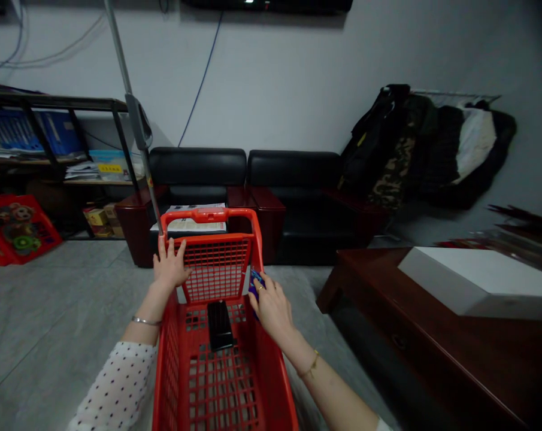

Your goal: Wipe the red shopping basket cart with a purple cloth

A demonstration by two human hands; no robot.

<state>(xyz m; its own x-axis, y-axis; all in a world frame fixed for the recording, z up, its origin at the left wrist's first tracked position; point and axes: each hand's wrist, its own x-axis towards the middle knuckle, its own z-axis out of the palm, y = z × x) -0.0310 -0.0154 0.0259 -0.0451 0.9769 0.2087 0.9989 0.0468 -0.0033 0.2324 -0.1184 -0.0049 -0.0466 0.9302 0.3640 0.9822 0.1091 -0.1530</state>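
A red plastic shopping cart point(277, 365) stands before me, its handle at the far end. My left hand point(169, 266) lies on the cart's left rim near the handle post, fingers spread and holding nothing. On the opposite side, my right hand point(271, 305) presses a small blue-purple cloth point(253, 287) against the inner right wall. The fingers hide most of that cloth, so its exact kind is unclear. A glossy black rectangular object point(220, 326) rests on the grid floor inside the cart, touched by neither hand.
Black armchairs point(293, 167) stand along the wall, papers point(194, 224) on the left seat. A grey pole point(136, 120) rises by the handle's left. At right is a wooden table point(387, 305) with a white box point(481, 281); at left, a shelf point(55, 102) and red crate point(23, 230).
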